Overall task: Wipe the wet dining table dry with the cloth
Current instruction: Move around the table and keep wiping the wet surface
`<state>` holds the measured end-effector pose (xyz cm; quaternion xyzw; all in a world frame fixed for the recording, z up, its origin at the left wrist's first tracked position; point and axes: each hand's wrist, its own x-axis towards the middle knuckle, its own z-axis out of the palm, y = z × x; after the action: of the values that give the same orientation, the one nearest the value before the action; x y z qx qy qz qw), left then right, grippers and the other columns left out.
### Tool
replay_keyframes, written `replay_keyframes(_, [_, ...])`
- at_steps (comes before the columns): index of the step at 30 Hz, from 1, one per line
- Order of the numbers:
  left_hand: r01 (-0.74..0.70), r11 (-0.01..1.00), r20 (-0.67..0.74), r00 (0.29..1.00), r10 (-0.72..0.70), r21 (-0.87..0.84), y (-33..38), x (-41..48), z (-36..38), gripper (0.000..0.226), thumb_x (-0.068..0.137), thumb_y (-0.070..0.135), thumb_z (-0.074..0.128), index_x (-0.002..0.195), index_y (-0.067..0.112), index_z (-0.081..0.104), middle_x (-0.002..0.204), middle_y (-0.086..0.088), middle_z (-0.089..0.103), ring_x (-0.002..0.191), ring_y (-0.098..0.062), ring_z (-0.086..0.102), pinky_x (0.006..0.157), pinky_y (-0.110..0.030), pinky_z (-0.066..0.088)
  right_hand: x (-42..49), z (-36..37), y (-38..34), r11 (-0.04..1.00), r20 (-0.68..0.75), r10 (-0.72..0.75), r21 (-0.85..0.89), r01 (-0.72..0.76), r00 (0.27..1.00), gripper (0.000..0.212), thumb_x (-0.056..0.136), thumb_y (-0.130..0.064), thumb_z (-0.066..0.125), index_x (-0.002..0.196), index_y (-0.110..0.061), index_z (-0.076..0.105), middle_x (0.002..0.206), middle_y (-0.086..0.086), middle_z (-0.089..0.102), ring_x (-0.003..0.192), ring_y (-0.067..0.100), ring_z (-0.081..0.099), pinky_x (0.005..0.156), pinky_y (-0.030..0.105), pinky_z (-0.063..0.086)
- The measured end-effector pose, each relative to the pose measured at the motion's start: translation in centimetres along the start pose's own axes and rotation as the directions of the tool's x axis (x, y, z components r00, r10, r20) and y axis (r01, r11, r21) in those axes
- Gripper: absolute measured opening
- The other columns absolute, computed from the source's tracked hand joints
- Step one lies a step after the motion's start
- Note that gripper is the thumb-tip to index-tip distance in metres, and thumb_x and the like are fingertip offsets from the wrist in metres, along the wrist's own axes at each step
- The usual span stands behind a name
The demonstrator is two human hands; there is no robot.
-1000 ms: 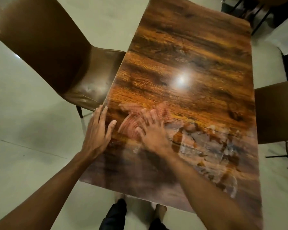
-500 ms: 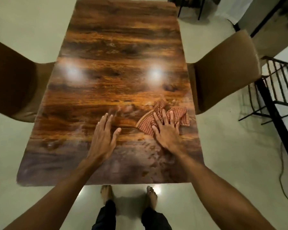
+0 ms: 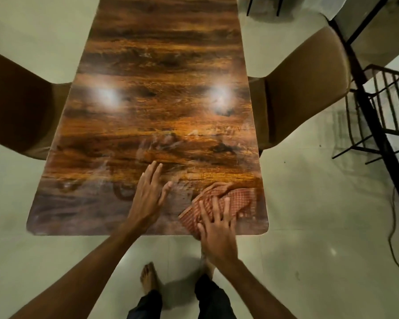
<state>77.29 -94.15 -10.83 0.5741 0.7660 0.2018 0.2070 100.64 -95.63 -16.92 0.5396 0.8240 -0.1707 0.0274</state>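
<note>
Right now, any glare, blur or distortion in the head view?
Head view: left glare spot and right glare spot wash out the dining table mid-top; wide-angle bows its long edges, the left chair and right chair; left hand, right hand and checked cloth look sharp.

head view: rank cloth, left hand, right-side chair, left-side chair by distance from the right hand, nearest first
1. checked cloth: under the right hand, near right corner of the table.
2. left hand: on the table, just left.
3. right-side chair: farther up, at the table's right edge.
4. left-side chair: across the table.
</note>
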Motion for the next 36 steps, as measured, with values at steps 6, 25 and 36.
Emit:
replay_keyframes(6, [0.076, 0.997, -0.004, 0.997, -0.076, 0.008, -4.9, -2.0, -1.2, 0.071, 0.099, 0.056, 0.03, 0.157, 0.015, 0.022, 0.166, -0.008, 0.015, 0.152, -0.023, 0.015, 0.124, -0.043, 0.012, 2.8, 1.9, -3.5, 0.966, 0.025, -0.253, -0.047, 0.254, 0.967, 0.063, 0.106, -0.063, 0.024, 0.165, -0.043, 0.013, 0.175, -0.005, -0.015, 0.16, 0.033, -0.013, 0.123, 0.066, 0.001])
replay_keyframes(25, [0.272, 0.953, -0.164, 0.942, -0.292, -0.133, -31.2, -9.6, -17.6, 0.065, 0.102, 0.053, 0.031, 0.158, 0.021, 0.018, 0.166, -0.002, 0.014, 0.153, -0.018, 0.012, 0.122, -0.039, 0.014, 15.2, 5.0, -34.3, 0.993, 0.051, -0.06, -0.102, 0.065, 0.997, 0.062, 0.109, -0.05, 0.029, 0.167, -0.036, 0.01, 0.176, 0.004, -0.006, 0.159, 0.043, -0.009, 0.122, 0.072, 0.006])
replay_keyframes(36, [0.322, 0.938, -0.19, 0.92, -0.343, -0.13, -34.8, -12.6, -20.2, 0.068, 0.102, 0.055, 0.03, 0.158, 0.019, 0.018, 0.167, -0.002, 0.012, 0.153, -0.019, 0.011, 0.121, -0.041, 0.014, 14.2, 7.4, -43.1, 0.927, 0.093, -0.351, -0.109, 0.36, 0.932, 0.058, 0.111, -0.045, 0.025, 0.166, -0.035, 0.014, 0.176, 0.0, -0.005, 0.161, 0.035, -0.007, 0.125, 0.065, 0.01])
